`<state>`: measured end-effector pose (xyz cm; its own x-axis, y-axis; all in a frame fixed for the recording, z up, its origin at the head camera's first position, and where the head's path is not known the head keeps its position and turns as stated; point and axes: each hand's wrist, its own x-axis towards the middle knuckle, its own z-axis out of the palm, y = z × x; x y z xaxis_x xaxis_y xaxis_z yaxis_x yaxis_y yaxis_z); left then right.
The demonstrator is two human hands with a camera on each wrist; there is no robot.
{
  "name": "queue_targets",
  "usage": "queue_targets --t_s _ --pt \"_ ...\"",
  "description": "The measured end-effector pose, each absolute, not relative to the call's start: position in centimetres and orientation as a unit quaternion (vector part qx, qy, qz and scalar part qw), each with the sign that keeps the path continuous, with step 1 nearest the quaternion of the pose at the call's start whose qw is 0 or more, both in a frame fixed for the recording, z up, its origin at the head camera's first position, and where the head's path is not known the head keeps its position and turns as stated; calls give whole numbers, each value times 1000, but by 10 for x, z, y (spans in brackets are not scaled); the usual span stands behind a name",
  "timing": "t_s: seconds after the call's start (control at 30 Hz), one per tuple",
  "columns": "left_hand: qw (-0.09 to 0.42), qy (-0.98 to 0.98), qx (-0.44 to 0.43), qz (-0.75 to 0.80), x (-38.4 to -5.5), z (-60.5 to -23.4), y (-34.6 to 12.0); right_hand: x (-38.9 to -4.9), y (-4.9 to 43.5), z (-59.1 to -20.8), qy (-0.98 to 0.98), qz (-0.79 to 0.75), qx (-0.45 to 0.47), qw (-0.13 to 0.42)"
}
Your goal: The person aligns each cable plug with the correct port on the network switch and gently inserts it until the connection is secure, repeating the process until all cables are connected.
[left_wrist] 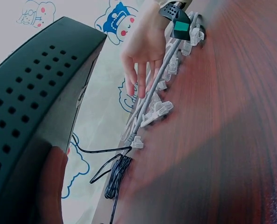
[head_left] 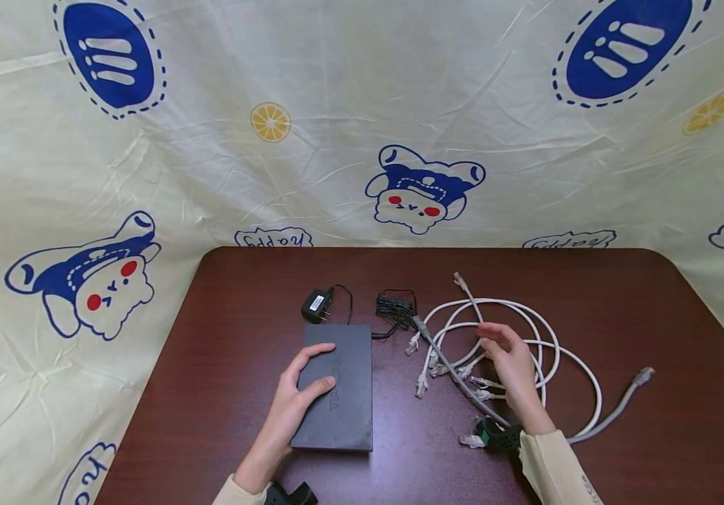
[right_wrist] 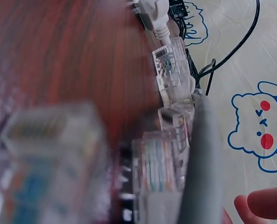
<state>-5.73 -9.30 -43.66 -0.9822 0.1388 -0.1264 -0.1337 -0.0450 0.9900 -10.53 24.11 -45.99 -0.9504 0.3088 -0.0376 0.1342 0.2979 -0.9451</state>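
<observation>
My left hand (head_left: 302,389) grips the left side of a dark grey network switch (head_left: 352,393), a flat box with lettering on top; thumb and a finger lie over its top face. The left wrist view shows the switch (left_wrist: 40,79) close up, with rows of square vent holes. My right hand (head_left: 510,361) hovers over a heap of white Ethernet cables (head_left: 579,361), fingers loosely bent with nothing between them. A thicker grey Ethernet cable (head_left: 463,382) runs diagonally beneath the right wrist. Clear plugs (right_wrist: 159,163) crowd the right wrist view, and right-hand fingertips (right_wrist: 269,203) appear at its lower corner.
A black power adapter (head_left: 316,306) lies behind the switch. Its bundled black cord (head_left: 396,308) sits between switch and cables, one end at the switch's right edge. The brown table (head_left: 229,315) ends at a printed cloth (head_left: 330,175) behind.
</observation>
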Motion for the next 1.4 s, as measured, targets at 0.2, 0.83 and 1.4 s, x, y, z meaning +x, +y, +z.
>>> queue_targets --t_s 0.2,0.83,1.4 --pt "95 681 3 726 -57 -438 -92 -105 241 -460 -864 486 -113 69" --pt "93 679 10 728 -57 -439 -90 -104 245 -457 -718 675 -107 133" --pt "87 686 9 722 -56 -441 -89 -104 246 -434 -585 764 -115 245"
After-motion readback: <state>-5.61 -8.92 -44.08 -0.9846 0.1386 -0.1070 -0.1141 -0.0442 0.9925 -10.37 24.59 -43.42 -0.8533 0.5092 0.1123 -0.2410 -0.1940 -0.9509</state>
